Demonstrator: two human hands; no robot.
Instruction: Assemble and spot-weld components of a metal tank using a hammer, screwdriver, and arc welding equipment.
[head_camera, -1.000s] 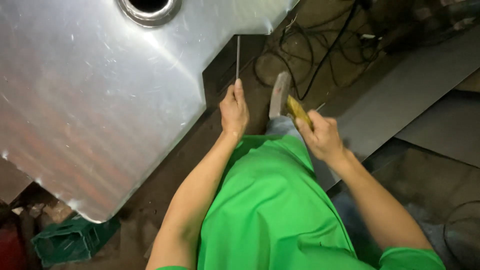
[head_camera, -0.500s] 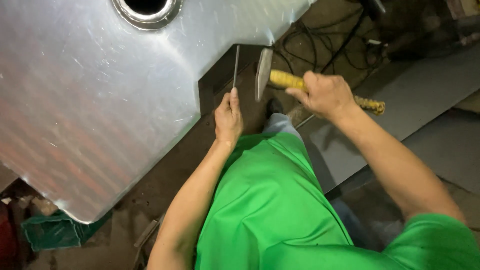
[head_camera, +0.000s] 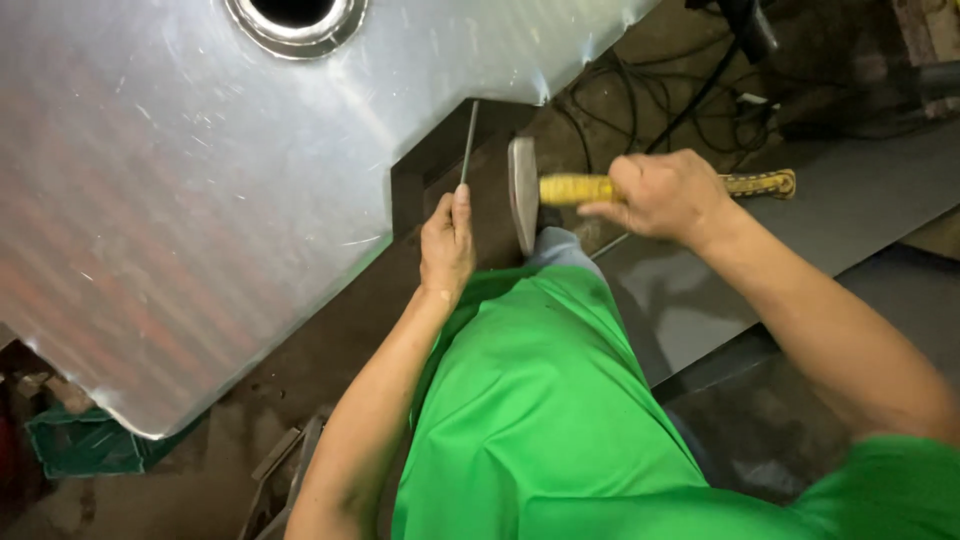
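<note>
Nearest the camera, below the hands, a green garment (head_camera: 540, 400) fills the lower middle of the view, with both bare forearms reaching forward over it.

Just beyond it, the left hand (head_camera: 447, 245) is pinched around the lower end of a thin metal rod (head_camera: 468, 140), fingers closed on it, holding it nearly upright so that its far tip meets the cut corner of the big brushed metal sheet (head_camera: 180, 200). That grip and the rod's place look the same as in the two earlier pictures — the rod has not shifted off the notch.

What has changed is on the other side. The right hand (head_camera: 660, 195) is clenched on the yellow handle of a hammer (head_camera: 560, 188). A second ago it was low and close to the body, beside the left hand; now it is out to the right with the handle lying roughly level and the steel head (head_camera: 521, 195) just beside the rod, apart from it by a narrow gap. The slight blur on the hand suggests a swing under way — my reading is that the rod is being struck sideways against the sheet's edge, though whether this is the draw-back or the stroke I cannot tell.

Farther off, a round flanged hole (head_camera: 295, 20) sits in the sheet near its top edge, and dark cables (head_camera: 700, 110) lie tangled on the floor beyond a grey flat panel (head_camera: 850, 200).
</note>
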